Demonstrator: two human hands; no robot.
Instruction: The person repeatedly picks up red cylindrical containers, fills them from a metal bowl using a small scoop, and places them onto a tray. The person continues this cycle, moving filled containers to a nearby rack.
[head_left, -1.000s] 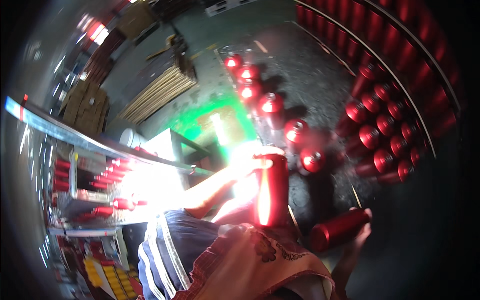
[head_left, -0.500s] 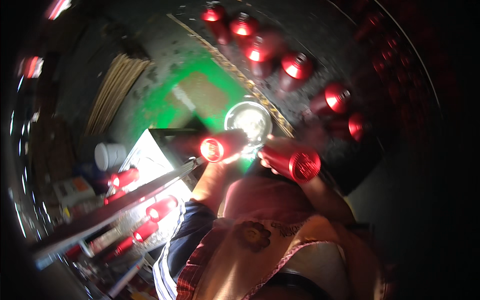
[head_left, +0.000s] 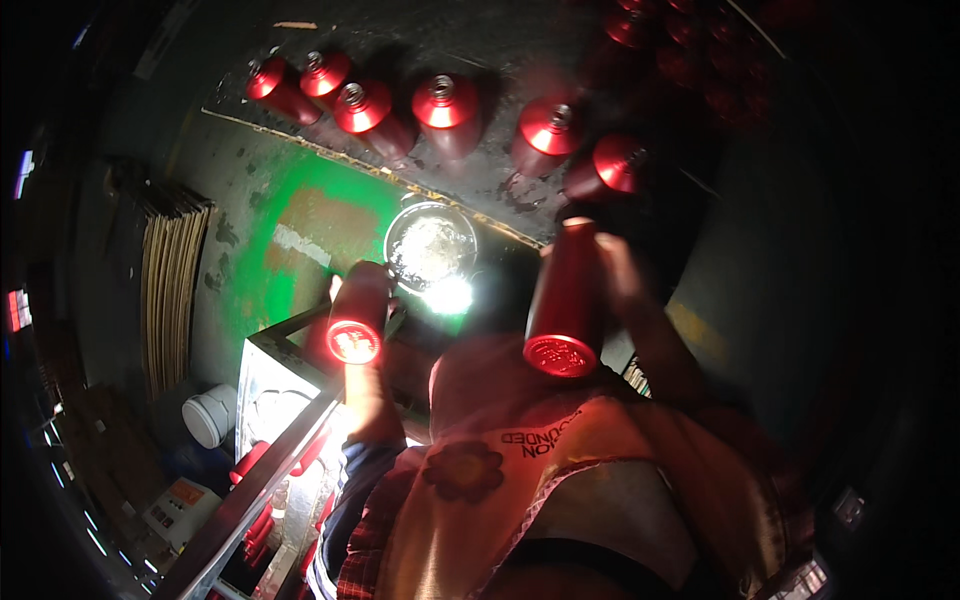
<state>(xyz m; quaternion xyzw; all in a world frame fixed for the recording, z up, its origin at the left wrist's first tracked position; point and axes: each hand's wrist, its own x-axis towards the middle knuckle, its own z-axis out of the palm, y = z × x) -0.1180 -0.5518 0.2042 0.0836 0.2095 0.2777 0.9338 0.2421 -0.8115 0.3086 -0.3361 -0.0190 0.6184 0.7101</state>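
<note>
My left hand [head_left: 362, 378] is closed round a red metal bottle [head_left: 361, 305], its round base facing me and its far end by the rim of a round basin [head_left: 390, 262]. Bright, glaring liquid seems to fill that basin. In my right hand [head_left: 622, 272] is a second red bottle [head_left: 566, 300], also with its base toward me. Its far end points at the dark bench, close to the standing bottles. The fingers of both hands are partly hidden behind the bottles. Neither bottle's neck can be made out.
Several red bottles [head_left: 446, 115] stand in a row on a dark bench [head_left: 520, 55] beyond the basin. More are dimly seen far right. At left are stacked cardboard sheets [head_left: 172, 295], a white bucket [head_left: 208, 416] and a metal-framed, brightly lit box [head_left: 262, 385] with red bottles below.
The view has turned, shifting the bench and basin leftward. My hands are farther apart, each still holding its bottle. The right bottle has swung to point away from me, toward the bench.
</note>
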